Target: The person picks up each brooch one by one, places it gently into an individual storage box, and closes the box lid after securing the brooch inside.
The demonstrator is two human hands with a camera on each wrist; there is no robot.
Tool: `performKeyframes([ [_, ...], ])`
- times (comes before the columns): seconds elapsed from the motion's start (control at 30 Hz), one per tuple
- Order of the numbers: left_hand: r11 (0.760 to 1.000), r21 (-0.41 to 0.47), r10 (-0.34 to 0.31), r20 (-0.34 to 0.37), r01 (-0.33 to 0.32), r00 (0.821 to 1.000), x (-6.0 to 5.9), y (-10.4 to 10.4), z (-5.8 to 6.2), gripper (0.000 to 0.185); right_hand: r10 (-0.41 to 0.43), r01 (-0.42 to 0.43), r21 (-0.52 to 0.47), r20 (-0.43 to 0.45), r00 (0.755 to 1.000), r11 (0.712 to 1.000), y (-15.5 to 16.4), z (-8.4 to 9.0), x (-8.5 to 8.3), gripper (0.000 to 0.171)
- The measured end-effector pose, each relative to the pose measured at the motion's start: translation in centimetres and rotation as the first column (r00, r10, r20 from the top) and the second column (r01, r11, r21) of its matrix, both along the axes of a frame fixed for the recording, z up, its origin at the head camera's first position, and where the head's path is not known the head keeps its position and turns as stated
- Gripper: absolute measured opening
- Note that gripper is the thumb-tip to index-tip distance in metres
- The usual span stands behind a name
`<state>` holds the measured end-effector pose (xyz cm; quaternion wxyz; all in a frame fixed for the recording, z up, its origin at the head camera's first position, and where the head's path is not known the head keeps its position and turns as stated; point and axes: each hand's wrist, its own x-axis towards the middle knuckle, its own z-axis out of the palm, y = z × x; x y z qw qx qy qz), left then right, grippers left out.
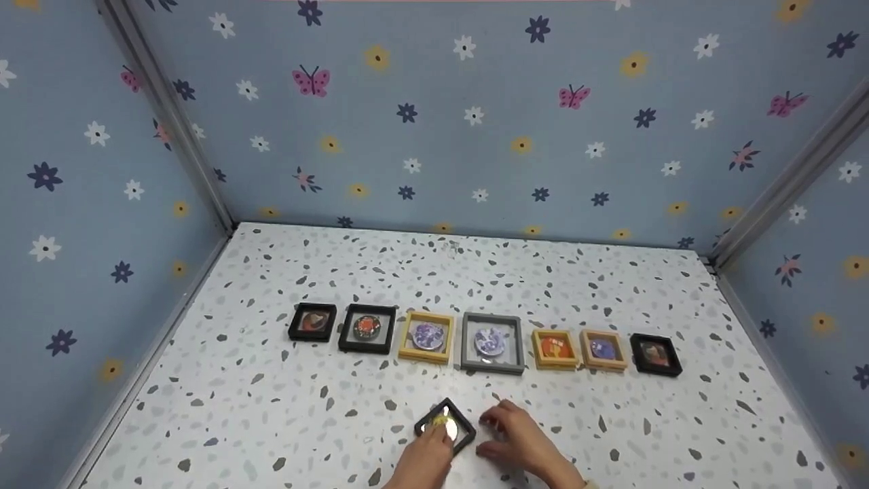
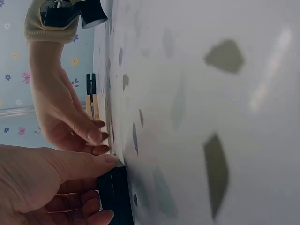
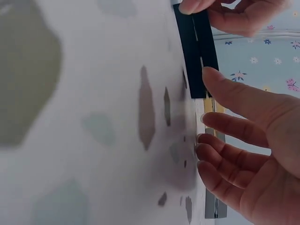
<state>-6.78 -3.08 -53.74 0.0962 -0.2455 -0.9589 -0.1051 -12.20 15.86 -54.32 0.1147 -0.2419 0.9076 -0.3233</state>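
Observation:
A small square black display frame (image 1: 455, 420) lies turned like a diamond near the front of the tabletop, with a shiny round piece inside that has some yellow on it. My left hand (image 1: 424, 458) holds the frame at its near side, fingertips over its face. From the left wrist view, the left thumb (image 2: 96, 164) sits on the frame's edge with the other fingers curled beside it. My right hand (image 1: 523, 438) is just right of the frame, fingers loosely bent and spread, holding nothing. Seen from the right wrist, its thumb (image 3: 218, 82) is right at the frame's corner.
Behind the hands runs a row of several square frames: black ones at both ends, such as the leftmost frame (image 1: 295, 326), a larger grey frame (image 1: 492, 370) mid-row, and yellow and tan ones. Flowered panels (image 1: 434, 136) wall the speckled table (image 1: 380, 272) at the back and sides.

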Motion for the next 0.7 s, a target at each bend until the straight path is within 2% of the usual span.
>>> performKeyframes([
  [0.13,1.0,0.002,-0.007,-0.032,0.007,0.999,0.1,-1.2,-0.1,0.018,0.015,-0.015,0.02,-0.019,1.0,1.0,0.8,0.1,0.4,0.035],
  [0.2,1.0,-0.003,-0.006,-0.007,0.006,1.0,0.1,-1.8,0.0,0.023,0.028,-0.027,0.029,-0.034,0.999,0.999,1.2,0.2,0.7,0.034],
  [0.33,1.0,-0.027,0.001,-0.025,-0.002,1.0,0.0,-3.2,0.0,0.028,0.051,-0.049,0.048,-0.038,0.998,0.998,1.9,0.5,1.0,0.034],
  [0.43,1.0,-0.031,0.004,0.006,-0.003,1.0,-0.2,-4.0,0.1,0.026,0.061,-0.06,0.064,-0.023,0.998,0.996,2.3,0.9,1.1,0.035],
  [0.57,0.999,-0.034,0.012,0.086,-0.009,0.996,-0.5,-5.3,0.2,0.025,0.052,-0.051,0.119,-0.006,0.999,0.992,2.7,1.3,1.4,0.037],
  [0.7,0.998,-0.057,0.008,0.108,-0.002,0.994,-0.9,-6.8,0.2,0.028,0.052,-0.047,0.156,-0.026,0.998,0.987,3.4,1.6,1.9,0.038],
])
